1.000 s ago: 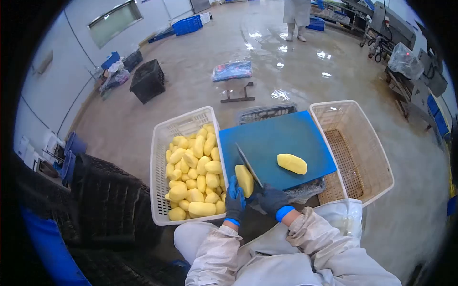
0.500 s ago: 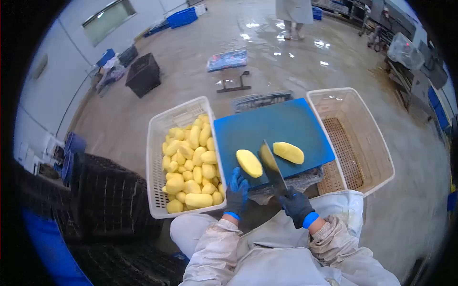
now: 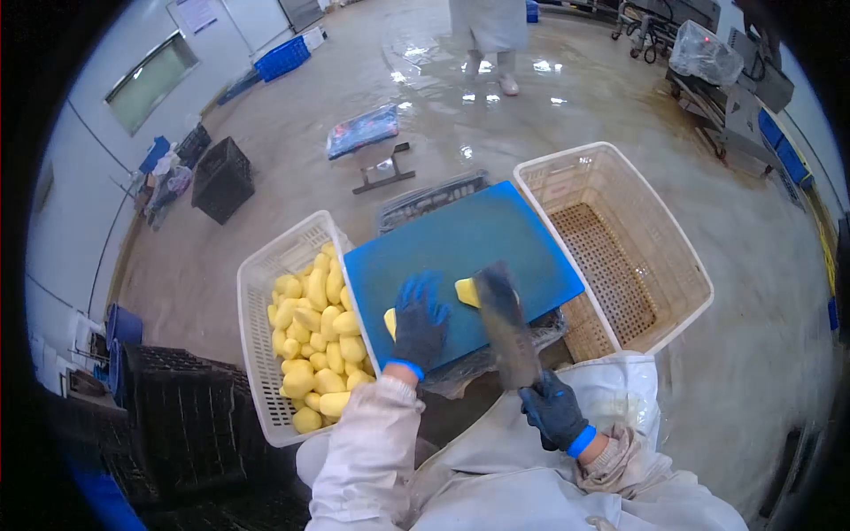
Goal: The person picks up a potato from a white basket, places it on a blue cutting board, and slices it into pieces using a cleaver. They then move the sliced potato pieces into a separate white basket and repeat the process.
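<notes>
My left hand (image 3: 420,329), in a dark blue glove, lies over a peeled potato piece (image 3: 390,322) at the left of the blue cutting board (image 3: 425,239). Its fingers are stretched and apart; most of that piece is hidden beneath it. At the board's near right edge, my right hand (image 3: 556,411), gloved too, is wrapped around the handle of a broad-bladed knife (image 3: 505,327). The blade, blurred, points away from me over the board and covers much of a second potato piece (image 3: 466,292).
Left of the board is a white crate (image 3: 251,329) full of peeled potatoes (image 3: 319,305). A white crate (image 3: 677,243) with a perforated bottom stands on the right. Ahead are a low stand (image 3: 381,166), a black crate (image 3: 223,180) and a person in white (image 3: 489,31) on the wet floor.
My left hand has moved from the board's near edge onto the left potato piece. The knife has shifted over the right piece. The view has swung, moving the scene leftward.
</notes>
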Demonstrator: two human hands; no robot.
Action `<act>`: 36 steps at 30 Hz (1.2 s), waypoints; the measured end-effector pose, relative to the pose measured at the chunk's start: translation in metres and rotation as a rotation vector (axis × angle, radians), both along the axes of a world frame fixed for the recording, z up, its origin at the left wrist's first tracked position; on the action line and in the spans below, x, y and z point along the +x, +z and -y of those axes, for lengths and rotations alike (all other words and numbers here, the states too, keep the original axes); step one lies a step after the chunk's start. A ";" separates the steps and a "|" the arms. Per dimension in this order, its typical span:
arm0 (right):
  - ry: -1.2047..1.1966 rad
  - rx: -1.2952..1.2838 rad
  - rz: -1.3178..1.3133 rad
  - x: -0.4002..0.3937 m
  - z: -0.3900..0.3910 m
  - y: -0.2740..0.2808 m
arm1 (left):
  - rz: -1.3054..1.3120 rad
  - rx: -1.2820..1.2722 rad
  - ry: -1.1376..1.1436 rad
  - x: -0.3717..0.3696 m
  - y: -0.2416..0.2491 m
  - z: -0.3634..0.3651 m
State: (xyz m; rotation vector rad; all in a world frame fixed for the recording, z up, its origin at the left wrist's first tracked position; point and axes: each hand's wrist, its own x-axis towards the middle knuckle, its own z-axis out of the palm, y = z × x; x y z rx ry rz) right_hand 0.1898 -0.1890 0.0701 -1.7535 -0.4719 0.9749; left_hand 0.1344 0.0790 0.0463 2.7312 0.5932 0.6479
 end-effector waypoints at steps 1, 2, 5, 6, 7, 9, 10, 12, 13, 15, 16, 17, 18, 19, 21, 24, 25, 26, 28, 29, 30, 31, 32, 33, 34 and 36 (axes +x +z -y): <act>-0.160 0.111 -0.088 0.000 0.004 -0.008 | -0.001 -0.002 -0.008 0.018 -0.001 -0.004; -0.168 0.110 -0.087 0.006 0.005 -0.012 | -0.079 0.019 -0.088 0.039 -0.005 -0.007; -0.472 0.205 -0.110 0.025 0.005 -0.019 | -0.381 -0.096 -0.197 0.085 -0.010 -0.004; -0.483 0.208 -0.114 0.030 0.005 -0.024 | -0.601 -0.232 -0.206 0.095 -0.015 -0.004; -0.563 0.248 -0.190 0.034 0.005 -0.029 | -0.608 -0.093 -0.222 0.100 -0.022 -0.003; -0.650 0.287 -0.274 0.041 0.008 -0.036 | -0.620 -0.458 -0.102 0.103 -0.022 0.001; -0.700 0.328 -0.352 0.042 0.009 -0.040 | -0.611 -0.824 0.038 0.101 -0.018 0.004; -0.751 0.377 -0.446 0.043 0.008 -0.045 | -0.447 -0.720 -0.040 0.089 -0.042 0.002; -0.740 0.338 -0.477 0.043 0.008 -0.046 | -0.379 -0.748 -0.044 0.086 -0.051 0.000; -0.729 0.296 -0.509 0.044 0.012 -0.042 | -0.312 -0.778 -0.047 0.083 -0.057 0.001; -0.701 0.314 -0.494 0.042 0.011 -0.038 | -0.312 -0.800 -0.015 0.082 -0.053 0.004; -0.675 0.334 -0.476 0.041 0.009 -0.035 | -0.310 -0.821 0.013 0.082 -0.048 0.005; -0.687 0.341 -0.469 0.041 0.009 -0.035 | -0.310 -0.817 -0.002 0.085 -0.043 0.008; -0.657 0.358 -0.428 0.039 0.010 -0.035 | -0.314 -0.862 0.019 0.087 -0.041 0.012; -0.621 0.416 -0.377 0.042 0.013 -0.029 | -0.352 -0.714 0.071 0.084 -0.070 0.006; -0.659 0.430 -0.151 0.064 0.019 -0.010 | -0.360 -0.257 0.070 0.084 -0.063 0.032; -0.701 0.377 -0.096 0.076 0.022 0.000 | -0.343 -0.214 0.090 0.085 -0.062 0.040; -0.724 0.447 -0.120 0.088 0.026 0.015 | -0.343 -0.214 0.089 0.087 -0.062 0.048; -0.777 0.429 0.033 0.107 0.033 0.016 | -0.249 -0.280 0.062 0.090 -0.064 0.066; -0.783 0.434 0.039 0.109 0.034 0.016 | -0.239 -0.306 0.125 0.093 -0.070 0.071; -0.885 0.478 0.000 0.111 0.034 0.017 | -0.232 -0.303 0.119 0.098 -0.063 0.072; -0.984 0.522 -0.043 0.113 0.033 0.017 | -0.255 -0.472 0.156 0.103 -0.055 0.073; -0.987 0.528 -0.040 0.114 0.033 0.015 | -0.280 -0.640 0.193 0.108 -0.048 0.071; -1.015 0.564 -0.045 0.115 0.034 0.010 | -0.277 -0.635 0.189 0.119 -0.044 0.071; -1.041 0.598 -0.050 0.116 0.034 0.007 | -0.169 -0.737 0.070 0.134 -0.039 0.073; -1.032 0.599 -0.075 0.120 0.033 0.006 | 0.046 -0.827 -0.155 0.165 -0.027 0.086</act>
